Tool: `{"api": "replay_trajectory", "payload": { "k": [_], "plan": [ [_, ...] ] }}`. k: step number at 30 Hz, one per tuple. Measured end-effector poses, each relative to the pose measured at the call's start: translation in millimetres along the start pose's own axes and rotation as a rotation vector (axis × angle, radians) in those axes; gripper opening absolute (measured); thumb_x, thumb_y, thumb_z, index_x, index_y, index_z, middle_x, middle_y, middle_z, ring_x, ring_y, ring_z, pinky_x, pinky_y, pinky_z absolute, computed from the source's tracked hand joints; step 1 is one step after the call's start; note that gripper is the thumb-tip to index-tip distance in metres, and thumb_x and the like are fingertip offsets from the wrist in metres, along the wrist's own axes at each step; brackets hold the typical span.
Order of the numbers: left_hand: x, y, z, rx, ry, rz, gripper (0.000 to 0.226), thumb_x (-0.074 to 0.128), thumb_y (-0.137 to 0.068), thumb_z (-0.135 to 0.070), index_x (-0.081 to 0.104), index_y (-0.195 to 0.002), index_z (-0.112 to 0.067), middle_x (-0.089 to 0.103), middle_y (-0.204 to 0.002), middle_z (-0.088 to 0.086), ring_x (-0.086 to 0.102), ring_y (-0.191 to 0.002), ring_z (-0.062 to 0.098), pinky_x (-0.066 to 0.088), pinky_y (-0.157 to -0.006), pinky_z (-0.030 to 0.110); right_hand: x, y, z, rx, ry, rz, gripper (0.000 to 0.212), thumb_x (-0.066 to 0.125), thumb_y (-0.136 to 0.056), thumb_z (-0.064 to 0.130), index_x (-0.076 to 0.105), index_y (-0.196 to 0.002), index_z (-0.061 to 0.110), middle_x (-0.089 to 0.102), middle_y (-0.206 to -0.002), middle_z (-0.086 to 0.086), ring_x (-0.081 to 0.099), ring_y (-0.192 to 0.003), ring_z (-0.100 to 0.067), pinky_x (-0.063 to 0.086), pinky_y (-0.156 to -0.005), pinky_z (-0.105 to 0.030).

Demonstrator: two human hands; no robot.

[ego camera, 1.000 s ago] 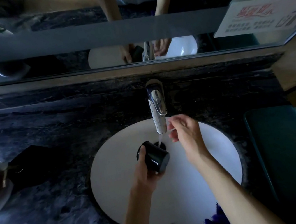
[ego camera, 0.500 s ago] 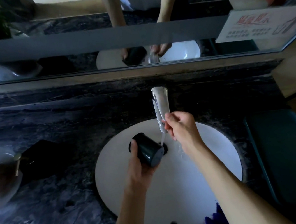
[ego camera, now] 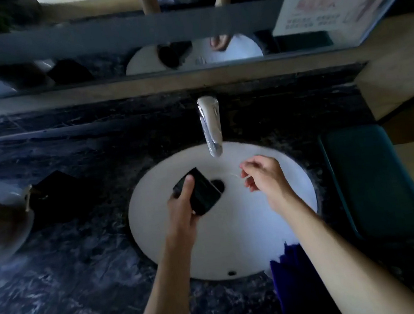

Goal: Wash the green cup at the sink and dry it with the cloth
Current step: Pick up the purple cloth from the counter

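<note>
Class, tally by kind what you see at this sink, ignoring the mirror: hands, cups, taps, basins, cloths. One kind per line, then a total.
Hands: 2, left hand and right hand
Cups: 1, cup
Taps: 1, tap
Basins: 1, basin
Cloths: 1, cloth
Total: 6

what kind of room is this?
Likely a washroom, possibly a shared one: a white basin set in a dark marble counter, a chrome faucet, a wall mirror, and a posted notice.
</note>
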State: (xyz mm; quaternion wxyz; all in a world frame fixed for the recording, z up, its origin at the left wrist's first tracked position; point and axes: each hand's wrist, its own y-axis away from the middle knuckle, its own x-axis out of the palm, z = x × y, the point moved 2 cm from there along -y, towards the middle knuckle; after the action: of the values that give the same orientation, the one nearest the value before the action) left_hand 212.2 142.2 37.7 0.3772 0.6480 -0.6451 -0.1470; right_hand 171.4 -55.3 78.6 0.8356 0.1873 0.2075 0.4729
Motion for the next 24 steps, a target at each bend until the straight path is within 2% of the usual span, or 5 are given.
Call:
{"api": "replay_trajectory", "payload": {
  "k": [4,9,14,21,24],
  "plan": [
    [-6.1,23.7,4.8,0.330,-0.516,-0.056,0.042,0.090,-0.084,-0.023,0.061,-0.115,-0.022,0.071,-0.105,-0.008,0.070,-0.096,0.015,0.058,-0.086,0.035,-29.3,34.3,-26.9,-0.080,0.209,-0.002,0.014,0.057,-0.098,0.009,0.069,-0.100,0.015,0.072,-0.091,-0.005,0.069,-0.077,-0.014,0.055,-0.072,-0.024],
    [-18.4,52.4,19.3,0.475,-0.625,0.001,0.059,0.091,-0.083,-0.024,0.051,-0.126,-0.027,0.060,-0.113,-0.020,0.062,-0.110,0.016,0.051,-0.090,0.027,-61.1,86.6,-65.1,-0.299,0.633,0.038,0.037,0.061,-0.097,0.014,0.064,-0.134,0.012,0.067,-0.134,-0.003,0.059,-0.124,-0.019,0.045,-0.107,-0.035],
    [-24.6,72.4,37.7,0.448,-0.593,0.035,0.049,0.088,-0.087,-0.019,0.054,-0.122,-0.025,0.062,-0.112,-0.018,0.060,-0.101,-0.010,0.052,-0.095,0.036,-95.2,143.1,-115.8,-0.678,0.918,0.050,0.032,0.077,-0.086,0.011,0.071,-0.118,0.005,0.071,-0.119,-0.010,0.064,-0.115,-0.032,0.051,-0.099,-0.046],
    [-27.8,90.5,60.1,0.431,-0.571,0.054,0.044,0.084,-0.090,-0.017,0.055,-0.123,-0.018,0.061,-0.108,-0.017,0.064,-0.101,0.012,0.050,-0.092,0.031,-138.9,186.0,-197.5,-0.604,1.325,0.421,0.113,0.060,-0.075,0.078,0.013,-0.164,0.025,0.000,-0.173,0.004,-0.014,-0.158,-0.014,-0.009,-0.125,-0.036],
    [-29.4,93.1,65.9,0.417,-0.573,0.054,0.043,0.083,-0.091,-0.017,0.056,-0.124,-0.017,0.061,-0.105,-0.017,0.062,-0.091,-0.008,0.050,-0.076,0.011,-144.1,198.6,-219.8,-0.650,1.521,0.445,0.130,0.064,-0.062,0.082,0.007,-0.164,0.025,-0.009,-0.173,-0.005,-0.013,-0.158,-0.030,-0.006,-0.123,-0.053]
  ]
}}
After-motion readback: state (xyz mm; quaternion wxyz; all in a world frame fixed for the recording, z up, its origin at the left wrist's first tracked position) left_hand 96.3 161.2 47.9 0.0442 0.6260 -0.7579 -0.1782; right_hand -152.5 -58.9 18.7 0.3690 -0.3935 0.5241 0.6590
